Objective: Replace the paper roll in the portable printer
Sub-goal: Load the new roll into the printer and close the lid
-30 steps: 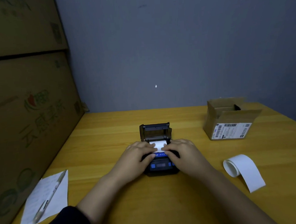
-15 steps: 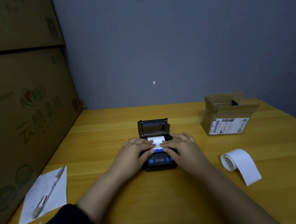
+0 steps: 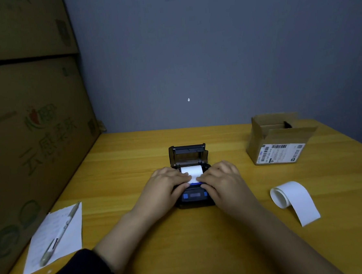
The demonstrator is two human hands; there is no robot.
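A small black portable printer (image 3: 194, 196) with blue buttons sits mid-table, its lid (image 3: 188, 155) standing open at the back. A white paper roll (image 3: 191, 170) lies in its bay, with a strip drawn toward me over the front. My left hand (image 3: 165, 184) and my right hand (image 3: 222, 180) rest on either side of the printer, thumbs and fingertips pinching the loose paper end at its two edges. A second, partly unrolled white paper roll (image 3: 292, 200) lies on the table to the right.
An open cardboard box (image 3: 280, 139) with a shipping label stands at the back right. A sheet of paper (image 3: 55, 239) with a pen (image 3: 59, 233) on it lies front left. Large cardboard cartons (image 3: 31, 133) wall off the left side. A grey wall stands behind the wooden table (image 3: 135, 160).
More of the white paper shows between my hands, which have spread slightly apart. The view has shifted a little; the printer has stayed put.
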